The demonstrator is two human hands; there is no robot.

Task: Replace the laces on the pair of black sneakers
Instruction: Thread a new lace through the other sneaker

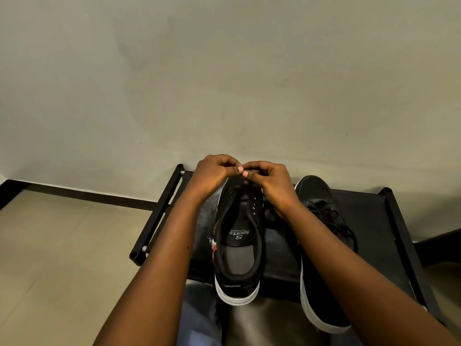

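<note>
Both forearms (159,270) enter from 6 o'clock and converge toward the centre. Blue denim knee (199,313) shows between them at the bottom edge. Left hand (212,176) and right hand (272,181) meet fingertip to fingertip over the toe end of the near sneaker (237,248), fingers curled; they appear to pinch a black lace end (245,171) between them, though the lace itself is too thin and dark to make out surely. Near sneaker: black, white sole, heel toward the camera, eyelets bare, insole printed "Sports". Second sneaker (321,245) lies just beside it at 3 o'clock, laced, with black laces (329,216) loose over its tongue. Both shoes rest on a black rack top (374,221) set against the wall (224,71). Pale tiled floor (62,245) at 9 o'clock.
</note>
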